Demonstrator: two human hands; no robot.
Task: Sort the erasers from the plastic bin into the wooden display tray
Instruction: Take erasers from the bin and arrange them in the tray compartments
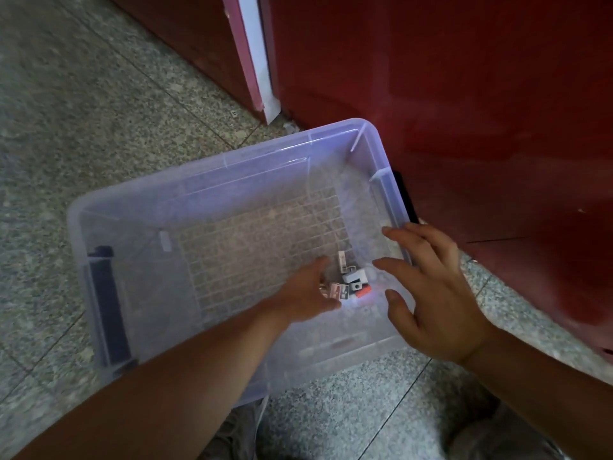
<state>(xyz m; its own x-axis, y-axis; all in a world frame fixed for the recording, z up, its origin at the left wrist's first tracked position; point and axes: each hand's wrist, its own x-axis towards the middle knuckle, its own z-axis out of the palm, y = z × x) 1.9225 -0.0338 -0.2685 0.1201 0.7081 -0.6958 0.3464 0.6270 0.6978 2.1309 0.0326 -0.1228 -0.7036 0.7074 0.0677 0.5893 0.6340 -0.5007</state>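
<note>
Picking is the step in hand: the left hand (308, 290) is down in the clear, grid-floored bin (232, 159), fingers curled over the erasers (351, 280), small blocks in white, pink and orange heaped at five o'clock; whether they pinch one I cannot tell. The right hand (438, 293) hovers at the four o'clock rim, fingers spread. Next, I'd judge: pinch one block, lift; no tray in sight.

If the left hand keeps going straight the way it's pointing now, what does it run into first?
The left hand points at the little pile of erasers in the bin, so it would likely meet those first, the pink one nearest. Blur hides whether it already touches them.
</note>
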